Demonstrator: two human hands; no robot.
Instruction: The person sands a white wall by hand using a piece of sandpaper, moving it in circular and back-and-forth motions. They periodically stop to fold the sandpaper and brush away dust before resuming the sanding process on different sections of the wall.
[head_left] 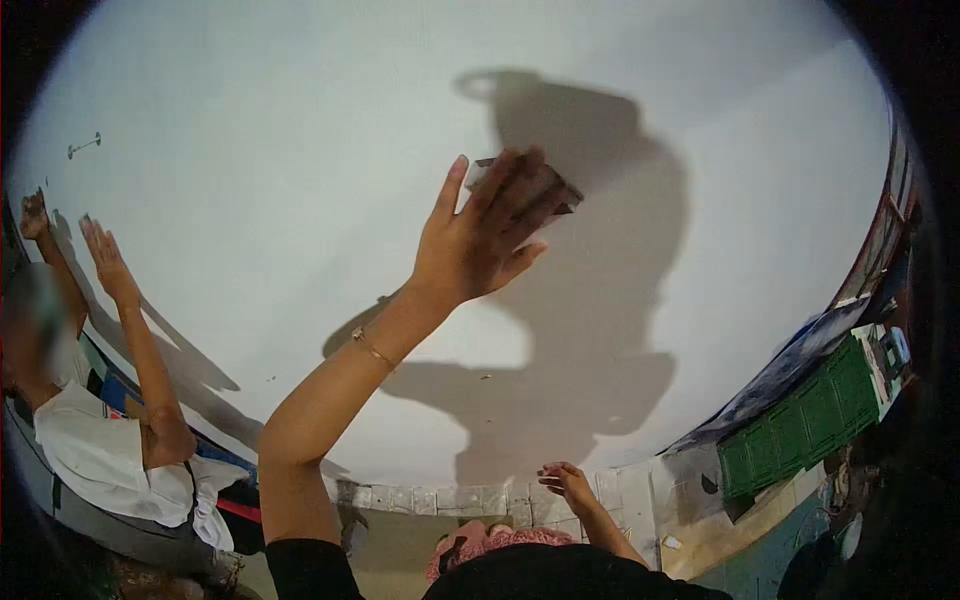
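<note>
My left hand point(485, 235) is raised high and pressed flat against the white wall point(300, 150). Under its fingers is a dark sheet like sandpaper point(560, 190), whose edges stick out past the fingertips. A thin bracelet point(372, 349) sits on that wrist. My right hand point(567, 484) hangs low near the wall's base, by a row of pale tiles point(450, 497). Its fingers are loosely curled and nothing shows in them. The shadow of my head and arm falls on the wall to the right.
At the left, another person in a white shirt point(95, 455) holds both hands up against the same wall. Green crates point(800, 420) and a blue sheet lie at the right. A small metal hook point(84, 146) is fixed at the wall's upper left.
</note>
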